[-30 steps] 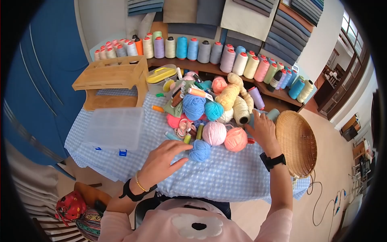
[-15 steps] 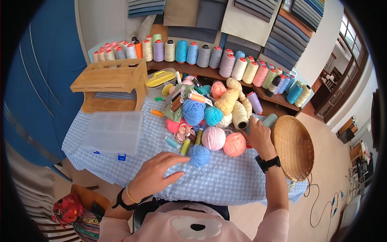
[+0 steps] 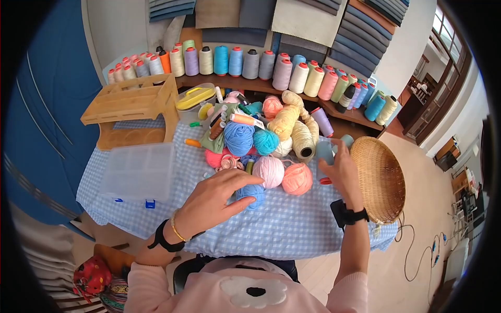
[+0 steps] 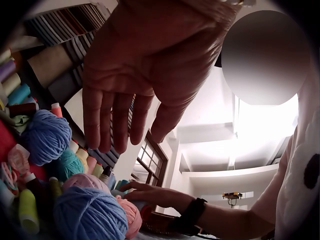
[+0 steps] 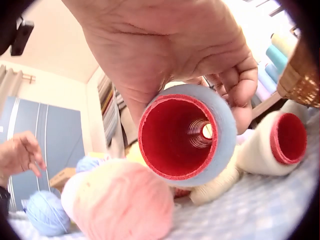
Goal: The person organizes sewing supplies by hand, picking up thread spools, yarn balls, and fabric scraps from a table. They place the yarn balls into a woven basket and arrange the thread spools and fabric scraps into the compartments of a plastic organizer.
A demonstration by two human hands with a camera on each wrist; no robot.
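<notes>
My right hand (image 3: pixel 345 175) grips a blue-grey cone of thread (image 5: pixel 226 132) from above. In the right wrist view, the cone's hollow red core (image 5: pixel 172 137) faces the camera. To its left sits a coral yarn ball (image 3: pixel 297 179). My left hand (image 3: pixel 211 198) has loosely extended fingers and holds nothing. It hovers close over a blue yarn ball (image 3: pixel 251 197), partly covering it in the head view. A pale pink yarn ball (image 3: pixel 269 171) lies just behind. In the left wrist view the palm shows bare.
A heap with a yellow skein (image 3: pixel 284 123) and small spools fills the table's middle. The wicker basket (image 3: pixel 383 180) stands at right. On the left are a clear plastic box (image 3: pixel 136 172) and a wooden rack (image 3: pixel 130 104). Thread cones (image 3: pixel 266 65) line the back shelf.
My right hand has closed round the blue-grey cone and shifted it slightly. The left hand has moved forward and right over the blue yarn ball. The head view has turned slightly.
</notes>
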